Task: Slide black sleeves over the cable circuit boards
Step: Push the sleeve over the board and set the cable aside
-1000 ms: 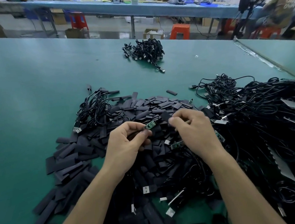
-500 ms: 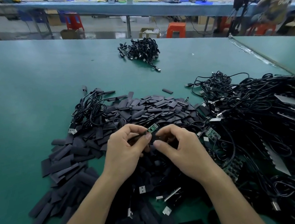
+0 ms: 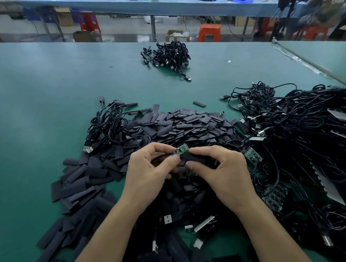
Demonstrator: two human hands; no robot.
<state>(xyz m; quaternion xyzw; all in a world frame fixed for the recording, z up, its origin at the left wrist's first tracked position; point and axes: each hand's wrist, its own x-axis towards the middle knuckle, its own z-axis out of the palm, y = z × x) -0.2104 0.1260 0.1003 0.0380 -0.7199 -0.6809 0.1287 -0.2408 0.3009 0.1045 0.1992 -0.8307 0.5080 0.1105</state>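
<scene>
The left hand (image 3: 149, 174) pinches a small green circuit board (image 3: 182, 149) at its cable end. The right hand (image 3: 224, 174) grips a black sleeve (image 3: 195, 158) just beside it (both above the sleeve pile (image 3: 180, 125), toward the tabletop's (image 3: 24, 104) near edge).

Green table (image 3: 25, 109): black sleeves pile (image 3: 180, 125), cable heap (image 3: 310, 136), small cable bundle (image 3: 167, 55).
</scene>
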